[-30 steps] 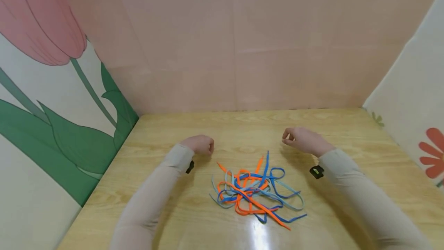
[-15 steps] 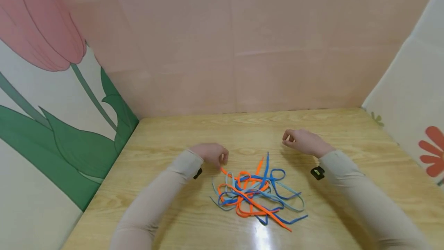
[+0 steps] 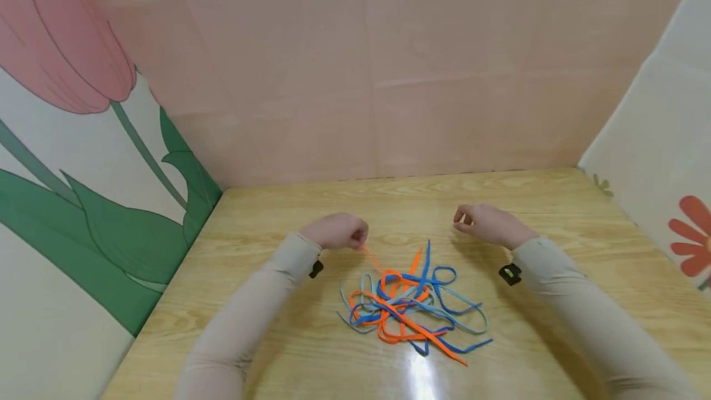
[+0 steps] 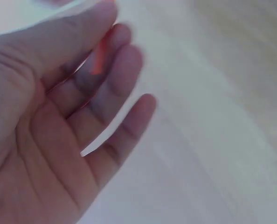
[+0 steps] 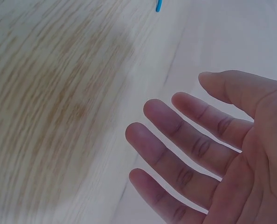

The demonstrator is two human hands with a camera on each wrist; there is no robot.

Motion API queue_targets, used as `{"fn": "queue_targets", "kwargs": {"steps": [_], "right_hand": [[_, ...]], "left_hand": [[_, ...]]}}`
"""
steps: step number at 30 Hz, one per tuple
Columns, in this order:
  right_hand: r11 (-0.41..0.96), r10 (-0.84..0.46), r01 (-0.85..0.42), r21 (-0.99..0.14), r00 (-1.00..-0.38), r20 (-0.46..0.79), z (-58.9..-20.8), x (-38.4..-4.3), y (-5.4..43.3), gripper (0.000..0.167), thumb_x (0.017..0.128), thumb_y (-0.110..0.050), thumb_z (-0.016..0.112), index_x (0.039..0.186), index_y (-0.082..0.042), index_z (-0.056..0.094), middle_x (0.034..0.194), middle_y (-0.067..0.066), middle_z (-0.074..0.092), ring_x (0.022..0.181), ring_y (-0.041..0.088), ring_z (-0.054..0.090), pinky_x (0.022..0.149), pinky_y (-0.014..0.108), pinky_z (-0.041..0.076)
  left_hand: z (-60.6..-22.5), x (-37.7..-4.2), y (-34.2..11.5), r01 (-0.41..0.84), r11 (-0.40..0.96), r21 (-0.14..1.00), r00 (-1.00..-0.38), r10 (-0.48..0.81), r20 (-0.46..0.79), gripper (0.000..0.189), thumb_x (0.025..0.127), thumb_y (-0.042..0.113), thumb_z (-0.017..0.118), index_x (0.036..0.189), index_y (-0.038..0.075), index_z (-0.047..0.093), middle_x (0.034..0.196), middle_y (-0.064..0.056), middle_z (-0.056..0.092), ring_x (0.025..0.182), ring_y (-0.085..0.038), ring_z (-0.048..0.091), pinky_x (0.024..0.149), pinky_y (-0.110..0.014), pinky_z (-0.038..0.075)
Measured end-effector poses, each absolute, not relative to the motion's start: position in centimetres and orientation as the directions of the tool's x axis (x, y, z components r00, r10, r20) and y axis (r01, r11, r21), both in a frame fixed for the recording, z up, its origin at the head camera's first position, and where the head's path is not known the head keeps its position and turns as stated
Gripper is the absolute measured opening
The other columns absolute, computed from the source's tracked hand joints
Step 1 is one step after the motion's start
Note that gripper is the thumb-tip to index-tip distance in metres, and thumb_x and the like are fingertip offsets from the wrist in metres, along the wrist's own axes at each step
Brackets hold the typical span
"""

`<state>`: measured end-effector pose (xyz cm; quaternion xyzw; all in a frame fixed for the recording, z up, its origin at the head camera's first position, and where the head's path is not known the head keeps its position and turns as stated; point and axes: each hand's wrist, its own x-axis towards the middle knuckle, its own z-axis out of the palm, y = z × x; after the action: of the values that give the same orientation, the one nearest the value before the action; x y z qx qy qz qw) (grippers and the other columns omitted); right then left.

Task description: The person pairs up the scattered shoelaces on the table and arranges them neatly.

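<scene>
A tangle of flat shoelaces lies on the table: an orange shoelace (image 3: 413,326), blue shoelaces (image 3: 426,264) and pale blue-grey shoelaces (image 3: 472,330) cross over one another. My left hand (image 3: 336,231) pinches one orange end between thumb and forefinger, and that lace rises taut from the pile. In the left wrist view the orange tip (image 4: 99,58) pokes out behind the thumb, against the fingers. My right hand (image 3: 489,225) hovers to the right of and beyond the pile, touching nothing. Its fingers (image 5: 164,151) are relaxed and apart in the right wrist view.
The wood-grain table (image 3: 278,350) runs back to a pink wall covering (image 3: 372,79). Side panels carry a painted tulip (image 3: 83,36) on the left and a red flower (image 3: 689,236) on the right. A blue lace tip (image 5: 158,5) shows in the right wrist view.
My left hand moved right and down to the orange end, took hold of it, then lifted it up and away from the pile. The right hand has barely moved.
</scene>
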<state>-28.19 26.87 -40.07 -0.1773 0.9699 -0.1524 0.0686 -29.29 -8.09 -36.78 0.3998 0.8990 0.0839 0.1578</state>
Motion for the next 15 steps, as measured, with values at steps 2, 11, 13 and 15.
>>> {"fn": "queue_targets", "kwargs": {"steps": [2,11,13,15], "right_hand": [[0.887,-0.370,-0.330,-0.324,-0.926,-0.071,-40.1,-28.2,26.9,0.018,0.098,-0.024,0.056,0.105,-0.010,0.064,0.093,0.006,0.069,0.080,0.018,0.064,0.070,0.042,0.052],[0.876,-0.382,-0.337,-0.345,-0.921,-0.069,-39.9,-27.9,26.4,0.017,0.098,-0.024,0.056,0.104,-0.011,0.064,0.093,0.006,0.069,0.080,0.018,0.064,0.070,0.041,0.052],[0.878,-0.382,-0.336,-0.341,-0.921,-0.075,-39.9,-28.0,26.3,0.017,0.098,-0.025,0.056,0.105,-0.011,0.063,0.093,0.006,0.069,0.079,0.018,0.064,0.070,0.041,0.052],[0.880,-0.382,-0.336,-0.335,-0.921,-0.080,-39.9,-28.1,26.3,0.017,0.098,-0.026,0.055,0.105,-0.012,0.063,0.094,0.006,0.069,0.080,0.018,0.064,0.070,0.041,0.052]], "left_hand": [[-35.4,-29.3,-8.1,0.669,0.651,0.358,-0.653,0.745,-0.137,0.012,0.094,0.017,0.065,0.084,0.016,0.059,0.079,0.004,0.058,0.070,-0.008,0.049,0.065,-0.024,0.044],[-32.3,-28.8,-7.8,0.591,0.499,0.634,-0.736,0.655,0.170,0.006,0.095,0.022,0.063,0.095,0.016,0.062,0.096,0.003,0.065,0.093,-0.008,0.063,0.082,-0.027,0.052],[-32.3,-28.8,-7.9,0.560,0.474,0.679,-0.758,0.625,0.189,0.006,0.095,0.021,0.063,0.095,0.015,0.063,0.096,0.002,0.065,0.094,-0.010,0.063,0.082,-0.028,0.052],[-32.6,-29.0,-8.2,0.536,0.467,0.703,-0.772,0.608,0.185,0.006,0.095,0.019,0.064,0.095,0.013,0.063,0.096,0.000,0.066,0.091,-0.011,0.063,0.079,-0.028,0.052]]}}
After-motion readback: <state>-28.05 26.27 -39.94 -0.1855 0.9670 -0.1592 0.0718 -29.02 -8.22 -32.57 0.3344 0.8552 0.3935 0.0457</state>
